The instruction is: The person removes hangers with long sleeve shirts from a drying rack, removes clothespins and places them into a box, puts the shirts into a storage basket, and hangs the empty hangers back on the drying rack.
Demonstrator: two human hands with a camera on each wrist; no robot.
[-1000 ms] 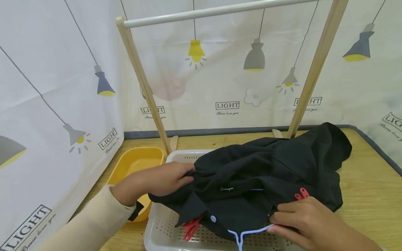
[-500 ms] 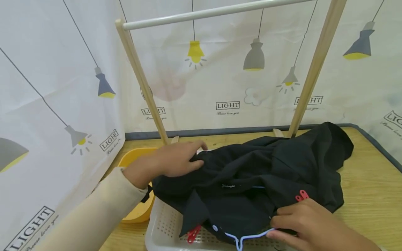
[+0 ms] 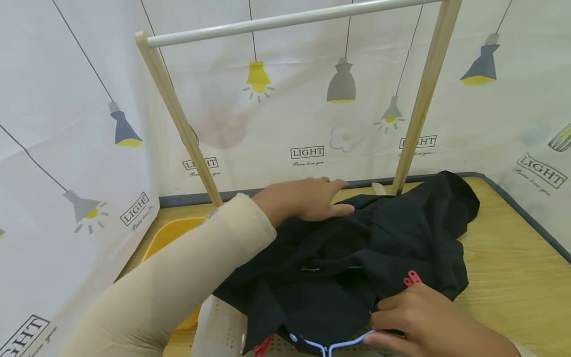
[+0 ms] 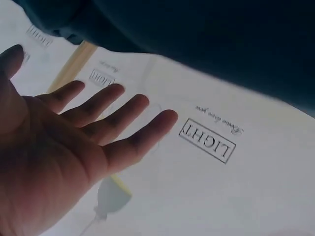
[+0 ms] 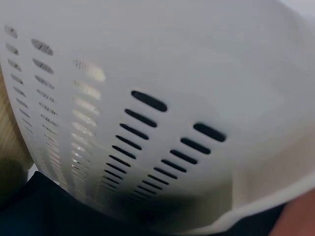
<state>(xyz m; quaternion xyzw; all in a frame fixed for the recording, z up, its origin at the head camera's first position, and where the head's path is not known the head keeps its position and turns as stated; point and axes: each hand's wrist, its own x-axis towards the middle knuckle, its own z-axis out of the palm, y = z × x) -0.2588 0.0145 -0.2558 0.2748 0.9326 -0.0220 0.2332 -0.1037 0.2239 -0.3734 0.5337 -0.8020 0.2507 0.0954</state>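
Note:
A black shirt [image 3: 401, 233] lies heaped over a white basket [image 3: 218, 322]. From its collar opening pokes a light blue clothes hanger [image 3: 348, 343], hook toward me. My right hand [image 3: 410, 317] grips the shirt's edge together with the hanger's arm. My left hand [image 3: 308, 198] reaches above the shirt's far side, fingers extended and holding nothing. In the left wrist view that hand's palm [image 4: 49, 157] shows with fingers spread, apart from the dark cloth [image 4: 206, 39] overhead. One red clothes peg [image 3: 412, 278] shows beside the right hand, another red peg [image 3: 264, 345] under the collar.
A wooden rack with a white rail [image 3: 267, 22] stands behind the basket. A yellow tub [image 3: 174, 235] sits at the left, partly covered by my sleeve. Slotted basket wall [image 5: 172, 59] fills the right wrist view. The wooden table [image 3: 513, 277] extends to the right.
My left hand has let go of the shirt's left part and moved right and away from me, over its far side. The right hand keeps its grip. The head view has shifted slightly.

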